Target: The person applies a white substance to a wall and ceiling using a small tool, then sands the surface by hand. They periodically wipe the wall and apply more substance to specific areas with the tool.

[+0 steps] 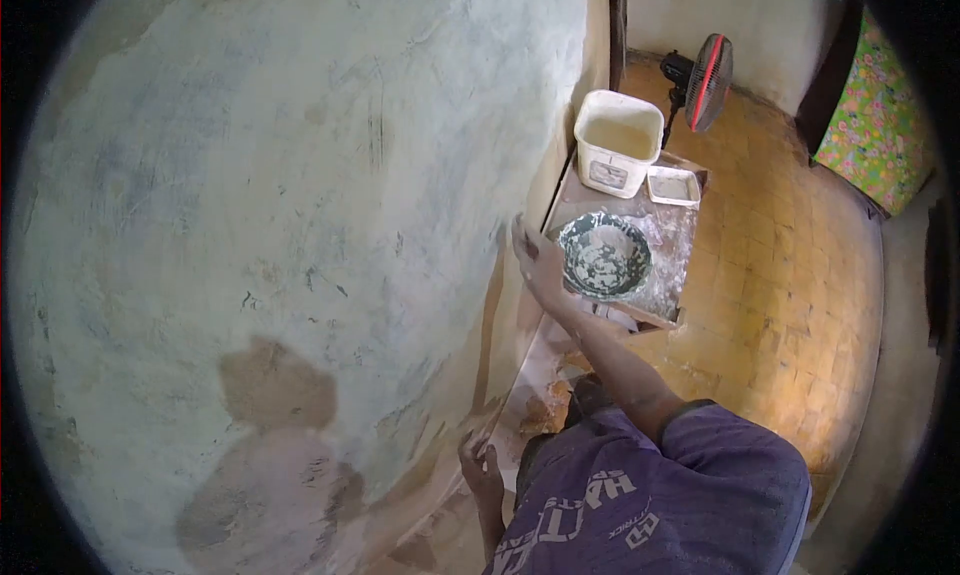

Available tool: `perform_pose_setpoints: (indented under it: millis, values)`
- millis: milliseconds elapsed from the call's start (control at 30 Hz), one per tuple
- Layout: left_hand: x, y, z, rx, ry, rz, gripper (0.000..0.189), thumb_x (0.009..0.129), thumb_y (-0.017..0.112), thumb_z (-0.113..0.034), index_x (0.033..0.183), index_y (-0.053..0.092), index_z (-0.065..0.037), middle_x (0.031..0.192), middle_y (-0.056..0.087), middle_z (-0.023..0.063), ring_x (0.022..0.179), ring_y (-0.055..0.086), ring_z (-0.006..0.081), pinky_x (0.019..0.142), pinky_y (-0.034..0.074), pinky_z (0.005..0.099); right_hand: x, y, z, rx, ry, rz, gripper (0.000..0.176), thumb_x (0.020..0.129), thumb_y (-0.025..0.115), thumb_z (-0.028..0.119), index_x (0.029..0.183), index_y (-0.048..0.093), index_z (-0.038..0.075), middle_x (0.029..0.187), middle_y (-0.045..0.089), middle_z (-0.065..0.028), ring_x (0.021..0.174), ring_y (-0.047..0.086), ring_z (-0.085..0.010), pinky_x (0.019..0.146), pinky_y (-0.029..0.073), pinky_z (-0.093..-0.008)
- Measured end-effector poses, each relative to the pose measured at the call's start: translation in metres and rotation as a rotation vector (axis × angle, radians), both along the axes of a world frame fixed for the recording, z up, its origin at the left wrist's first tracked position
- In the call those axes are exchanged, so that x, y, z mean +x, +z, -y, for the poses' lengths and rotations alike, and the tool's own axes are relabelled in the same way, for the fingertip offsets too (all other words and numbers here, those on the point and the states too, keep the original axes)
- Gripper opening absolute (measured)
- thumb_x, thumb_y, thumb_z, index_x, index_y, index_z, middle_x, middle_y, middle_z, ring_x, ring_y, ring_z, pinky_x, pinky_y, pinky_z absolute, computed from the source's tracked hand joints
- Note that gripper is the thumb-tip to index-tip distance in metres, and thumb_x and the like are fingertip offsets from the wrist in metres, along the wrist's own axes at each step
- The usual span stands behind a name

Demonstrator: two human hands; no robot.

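- Head view: right hand (541, 266) beside the wall (300, 165), grip loosely open; fingertip contact cannot be confirmed.
- Left hand (483, 467): lower along the wall, fingers part-curled, thumb apart.
- Bowl (604, 256): smeared white, near edge of worktop (668, 265), just beside right hand.
- Bucket (620, 145): far left corner (label facing the bowl).
- Small tray (673, 187): far right corner.

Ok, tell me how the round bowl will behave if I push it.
The bowl looks stiff, its round wall holding its shape unaided. Being wide, it should slide sooner than tip. Pale smears mark its inside; if they're wet, the grip may slip there.
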State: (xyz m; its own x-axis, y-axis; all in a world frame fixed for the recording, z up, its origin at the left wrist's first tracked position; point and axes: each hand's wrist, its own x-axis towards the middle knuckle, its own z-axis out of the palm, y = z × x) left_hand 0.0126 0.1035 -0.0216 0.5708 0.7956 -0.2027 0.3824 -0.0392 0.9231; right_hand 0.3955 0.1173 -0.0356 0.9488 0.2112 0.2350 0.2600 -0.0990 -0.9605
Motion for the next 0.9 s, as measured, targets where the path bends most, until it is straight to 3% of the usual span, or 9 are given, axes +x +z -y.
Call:
perform_pose_setpoints:
  millis: [200,300,367,433,500,600,700,833,900]
  values:
    - [-0.013,0.009,-0.018,0.08,-0.194,0.03,0.032,0.092,0.053,-0.001,0.124,0.054,0.002,0.128,0.054,0.0156,0.113,0.059,0.0263,0.094,0.049,0.0364,-0.089,0.061,-0.011,-0.229,0.026,0.15,0.032,0.085,0.059,0.005,0.117,0.063,0.005,0.079,0.058,-0.0243,0.066,0.058,-0.0343,0.064,0.047,-0.0386]
    - [-0.012,-0.001,-0.027,0.075,-0.245,0.117,0.029,0.092,0.052,-0.002,0.121,0.057,0.002,0.127,0.055,0.0149,0.115,0.058,0.0252,0.097,0.047,0.036,-0.167,0.026,0.001,-0.12,0.474,0.256,0.034,0.081,0.06,0.005,0.115,0.064,0.007,0.078,0.061,-0.0175,0.07,0.059,-0.0361,0.065,0.046,-0.0439]
    - [-0.018,0.0,-0.032,0.049,-0.279,0.134,0.028,0.093,0.052,-0.002,0.12,0.058,0.001,0.127,0.056,0.0144,0.116,0.057,0.0243,0.098,0.046,0.0355,-0.192,0.03,0.019,-0.145,0.639,0.433,0.032,0.081,0.06,0.004,0.113,0.064,0.006,0.082,0.063,-0.0154,0.071,0.06,-0.0351,0.065,0.047,-0.0438]
    - [-0.02,0.01,-0.034,0.005,-0.31,0.094,0.028,0.093,0.053,-0.003,0.119,0.058,0.001,0.126,0.056,0.0141,0.117,0.056,0.0234,0.099,0.045,0.035,-0.192,0.027,0.024,-0.196,0.697,0.334,0.031,0.083,0.06,0.003,0.113,0.063,0.004,0.089,0.066,-0.0149,0.074,0.062,-0.0333,0.066,0.049,-0.0422]
    - [-0.026,0.016,-0.037,-0.007,-0.31,0.148,0.026,0.093,0.054,-0.006,0.119,0.058,0.001,0.125,0.057,0.0137,0.116,0.056,0.022,0.099,0.044,0.0341,-0.158,0.06,0.015,-0.144,0.468,0.15,0.03,0.087,0.059,0.004,0.117,0.063,0.002,0.097,0.068,-0.0163,0.078,0.065,-0.0304,0.068,0.05,-0.0395]
    - [-0.031,0.026,-0.039,0.024,-0.321,0.184,0.026,0.094,0.054,-0.008,0.119,0.058,0.0,0.123,0.058,0.013,0.114,0.057,0.0213,0.099,0.043,0.0333,-0.125,0.118,-0.01,0.158,-0.044,0.271,0.034,0.091,0.057,0.004,0.124,0.062,0.006,0.107,0.068,-0.0178,0.085,0.068,-0.0277,0.071,0.052,-0.039]
    - [-0.044,0.029,-0.038,0.001,-0.298,0.168,0.026,0.095,0.055,-0.009,0.118,0.058,0.0,0.12,0.06,0.012,0.112,0.057,0.0214,0.098,0.043,0.033,-0.184,0.167,-0.005,-0.354,0.342,-0.063,0.038,0.086,0.061,0.005,0.124,0.062,0.008,0.113,0.067,-0.0177,0.093,0.069,-0.0284,0.076,0.053,-0.0375]
    - [-0.061,0.027,-0.043,-0.085,-0.323,0.154,0.027,0.096,0.053,-0.008,0.122,0.056,-0.001,0.122,0.059,0.0126,0.116,0.056,0.0198,0.1,0.043,0.0323,-0.264,0.094,-0.021,0.135,0.482,0.515,0.049,0.073,0.069,0.008,0.122,0.064,0.014,0.113,0.068,-0.0115,0.099,0.068,-0.028,0.084,0.054,-0.0361]
    - [-0.076,0.006,-0.05,-0.121,-0.317,0.103,0.026,0.096,0.052,-0.007,0.122,0.057,-0.002,0.122,0.059,0.0121,0.116,0.056,0.0199,0.1,0.043,0.0325,-0.269,0.103,-0.007,0.049,0.687,0.699,0.048,0.076,0.067,0.005,0.123,0.064,0.014,0.112,0.068,-0.0094,0.096,0.068,-0.0271,0.083,0.054,-0.0367]
